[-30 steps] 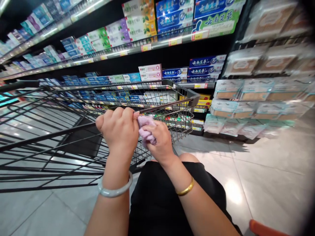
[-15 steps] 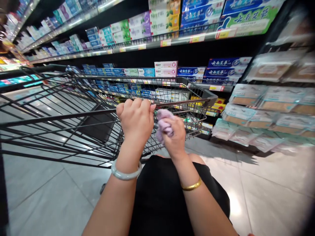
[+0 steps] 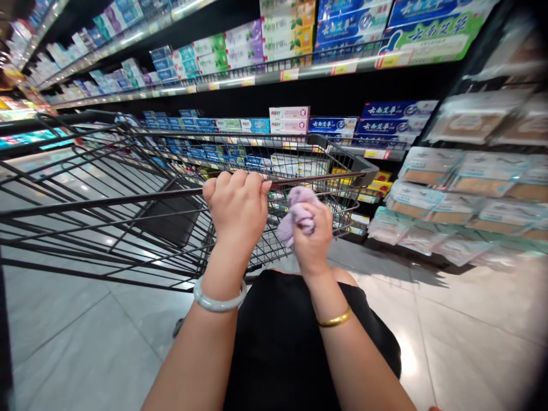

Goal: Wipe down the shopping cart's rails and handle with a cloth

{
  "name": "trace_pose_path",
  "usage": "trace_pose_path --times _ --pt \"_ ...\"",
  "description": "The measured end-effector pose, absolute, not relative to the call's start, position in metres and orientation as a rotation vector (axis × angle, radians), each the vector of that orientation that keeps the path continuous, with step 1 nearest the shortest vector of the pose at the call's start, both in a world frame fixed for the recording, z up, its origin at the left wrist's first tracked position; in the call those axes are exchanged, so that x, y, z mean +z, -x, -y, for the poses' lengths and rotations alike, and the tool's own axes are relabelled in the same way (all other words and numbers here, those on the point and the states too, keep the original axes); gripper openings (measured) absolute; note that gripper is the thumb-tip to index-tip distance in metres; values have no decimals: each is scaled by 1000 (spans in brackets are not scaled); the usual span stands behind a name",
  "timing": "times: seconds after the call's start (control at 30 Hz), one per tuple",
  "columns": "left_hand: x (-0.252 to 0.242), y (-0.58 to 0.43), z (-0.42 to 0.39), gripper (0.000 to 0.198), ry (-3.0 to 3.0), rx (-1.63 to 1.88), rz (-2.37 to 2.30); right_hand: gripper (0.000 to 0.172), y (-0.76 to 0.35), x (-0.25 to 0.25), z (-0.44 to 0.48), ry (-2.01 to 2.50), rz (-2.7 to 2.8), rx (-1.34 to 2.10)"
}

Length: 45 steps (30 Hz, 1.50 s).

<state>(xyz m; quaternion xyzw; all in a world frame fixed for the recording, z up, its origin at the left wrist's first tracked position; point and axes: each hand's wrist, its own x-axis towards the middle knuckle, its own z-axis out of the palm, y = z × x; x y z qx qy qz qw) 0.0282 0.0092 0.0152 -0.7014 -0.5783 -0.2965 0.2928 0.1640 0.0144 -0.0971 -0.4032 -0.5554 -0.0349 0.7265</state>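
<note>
My left hand point(image 3: 237, 202) is closed around the top rim of a dark wire shopping cart point(image 3: 141, 200), its knuckles upward. A pale bangle circles that wrist. Bunched in my right hand point(image 3: 315, 237) is a light purple cloth point(image 3: 299, 214), gripped by curled fingers. The cloth sits just below the cart's rim, to the right of my left hand; whether it touches the wires I cannot tell. A gold bangle is on the right wrist. The cart spreads from the left edge to the middle right, and a dark flat panel point(image 3: 169, 217) shows inside it.
Behind the cart run shelves point(image 3: 257, 77) stacked with toothpaste-like boxes point(image 3: 351, 25) and price tags. On the right hang several clear packets point(image 3: 462, 171) with tan contents. Grey floor tiles point(image 3: 85, 337) lie below, and my black-clothed lap point(image 3: 295, 342) is close to the cart.
My right hand has shifted to the right with the purple cloth, away from my left hand. The left hand keeps its hold on the cart rim, and the cart stays in place.
</note>
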Motion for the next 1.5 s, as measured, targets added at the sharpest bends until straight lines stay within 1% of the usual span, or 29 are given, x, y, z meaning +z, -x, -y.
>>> trace_pose_path --times 0.1,0.27,0.33,0.57,0.7,0.77,0.87,0.93,1.0,1.1,1.17,1.23,1.3,1.43,1.5 --pt "15 -28 -9 40 1865 -783 1535 29 -173 -96 -16 955 1098 -67" --pt "15 -28 -10 38 1871 -794 1548 31 -150 -101 -9 809 1469 31" --pt "15 -27 -10 38 1875 -788 1543 33 -149 -102 -10 786 1526 32" --pt "14 -27 -12 36 1893 -850 1496 31 -180 -101 -15 984 1111 -62" --pt "15 -27 -12 38 1888 -819 1524 38 -167 -102 -9 893 1452 35" --pt "15 -27 -12 37 1897 -825 1533 38 -168 -102 -9 862 1513 61" --pt "15 -27 -12 36 1905 -830 1540 31 -188 -104 -16 960 1233 21" --pt "15 -27 -12 37 1894 -813 1538 31 -201 -104 -21 1041 1035 -28" --pt "15 -27 -12 38 1878 -795 1539 31 -204 -104 -21 1061 980 -63" --pt "15 -27 -12 37 1861 -776 1540 30 -187 -103 -14 944 1229 -49" --pt "15 -27 -12 36 1860 -778 1532 34 -172 -102 -9 838 1477 -18" --pt "15 -27 -12 35 1860 -791 1520 37 -168 -103 -9 799 1592 2" --pt "15 -27 -12 35 1858 -792 1513 35 -177 -106 -14 854 1485 5" --pt "14 -26 -12 37 1856 -796 1491 33 -202 -110 -24 1032 1090 -25" --pt "13 -26 -12 37 1857 -812 1482 32 -200 -111 -22 1028 1104 -44"
